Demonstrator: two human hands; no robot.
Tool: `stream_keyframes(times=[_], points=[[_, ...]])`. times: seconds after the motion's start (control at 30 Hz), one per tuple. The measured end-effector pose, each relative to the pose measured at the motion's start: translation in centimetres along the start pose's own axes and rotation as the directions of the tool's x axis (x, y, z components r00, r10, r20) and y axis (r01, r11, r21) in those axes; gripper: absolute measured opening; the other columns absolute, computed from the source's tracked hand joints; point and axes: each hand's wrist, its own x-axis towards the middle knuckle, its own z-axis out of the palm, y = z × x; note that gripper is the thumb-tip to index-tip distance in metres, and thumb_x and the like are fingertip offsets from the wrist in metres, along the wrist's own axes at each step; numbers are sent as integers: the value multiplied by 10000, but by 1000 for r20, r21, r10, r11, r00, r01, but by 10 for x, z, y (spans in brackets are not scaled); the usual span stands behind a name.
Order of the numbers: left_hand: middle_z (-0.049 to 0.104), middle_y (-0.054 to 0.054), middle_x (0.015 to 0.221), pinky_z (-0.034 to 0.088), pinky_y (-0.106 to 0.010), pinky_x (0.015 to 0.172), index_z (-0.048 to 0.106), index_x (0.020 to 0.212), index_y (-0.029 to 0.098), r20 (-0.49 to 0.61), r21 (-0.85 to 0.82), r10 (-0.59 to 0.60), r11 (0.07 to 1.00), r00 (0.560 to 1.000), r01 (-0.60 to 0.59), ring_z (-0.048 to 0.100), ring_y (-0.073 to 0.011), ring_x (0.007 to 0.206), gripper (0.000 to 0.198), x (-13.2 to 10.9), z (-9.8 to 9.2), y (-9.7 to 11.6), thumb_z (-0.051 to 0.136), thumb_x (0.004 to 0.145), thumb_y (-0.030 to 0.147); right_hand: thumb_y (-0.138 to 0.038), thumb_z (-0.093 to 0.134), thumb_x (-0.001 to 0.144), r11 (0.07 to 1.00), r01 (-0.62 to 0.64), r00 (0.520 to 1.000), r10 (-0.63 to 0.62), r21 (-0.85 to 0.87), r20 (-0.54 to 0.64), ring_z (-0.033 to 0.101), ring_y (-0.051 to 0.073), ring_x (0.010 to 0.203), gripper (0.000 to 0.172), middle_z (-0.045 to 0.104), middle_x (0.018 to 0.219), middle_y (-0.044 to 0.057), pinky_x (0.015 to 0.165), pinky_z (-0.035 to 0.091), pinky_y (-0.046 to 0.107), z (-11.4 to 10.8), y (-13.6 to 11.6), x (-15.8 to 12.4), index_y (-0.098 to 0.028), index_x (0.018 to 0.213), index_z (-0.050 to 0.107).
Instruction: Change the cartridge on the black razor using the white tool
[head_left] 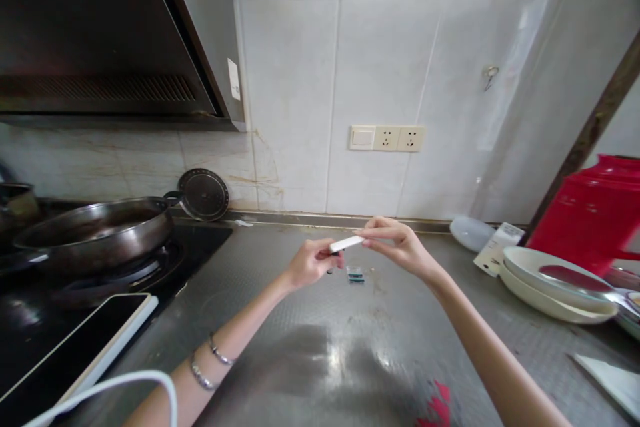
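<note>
A small white flat object point(346, 244) is held level above the counter between both hands; I cannot make out its kind. Its left end sits in the fingers of my left hand point(312, 261), which is closed on it and has two bracelets at the wrist. A small dark bit shows by those fingertips, too small to name. My right hand point(393, 243) pinches the right end between thumb and fingers. Just below and beyond, a little clear packet with dark teal strips point(355, 275) lies on the metal counter point(280, 347), touched by neither hand.
Left, a steel pan point(100, 233) stands on the black stove under the range hood point(100, 33); a phone-like device point(80, 353) and white cable point(145, 375) are nearer. Right are stacked plates point(555, 290), a white bowl point(471, 233) and a red thermos point(587, 213). Wall sockets point(399, 139) sit behind.
</note>
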Motion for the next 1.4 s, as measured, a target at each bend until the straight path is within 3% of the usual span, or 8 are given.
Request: stream_keyframes(times=[0.2,0.43,0.63,1.13,1.4], points=[[644,-27,678,474,-224,642,587,726,130,5,21,8,1000,1000,-8,608,-123,656,132,1,-2,2,601,756,257,-351,579,819,999,-25,999,26,23,-38,554,163,727,254,594,782,43,668,424,289,-2,4,-1,-255,1024,696],[628,-17,677,465,-200,606,616,785,118,12,67,15,998,1000,-16,579,-102,618,88,0,2,-1,590,747,193,-366,558,835,978,24,999,-28,-208,-16,559,165,775,243,602,798,27,788,372,332,-2,2,-2,-295,1027,688],[635,-17,673,463,-196,602,606,761,123,9,67,7,998,1000,-8,586,-103,620,76,0,1,0,591,748,196,-373,527,855,960,43,998,-52,-277,-23,552,165,796,263,603,814,29,810,346,339,-5,-1,-3,-296,1062,670],[645,-28,672,472,-214,606,614,739,121,-5,96,41,995,999,-41,595,-117,620,108,0,0,-1,588,752,225,-394,536,845,972,18,1000,-12,-232,28,552,165,791,275,607,813,33,801,355,329,-6,-9,-2,-295,1064,671],[661,-35,691,488,-218,627,634,778,118,-12,103,29,994,1000,-27,609,-123,633,103,0,4,-4,591,740,204,-379,548,840,976,-11,1000,7,-217,-20,557,166,787,259,611,809,36,788,366,319,-4,-4,-2,-271,1028,689]])
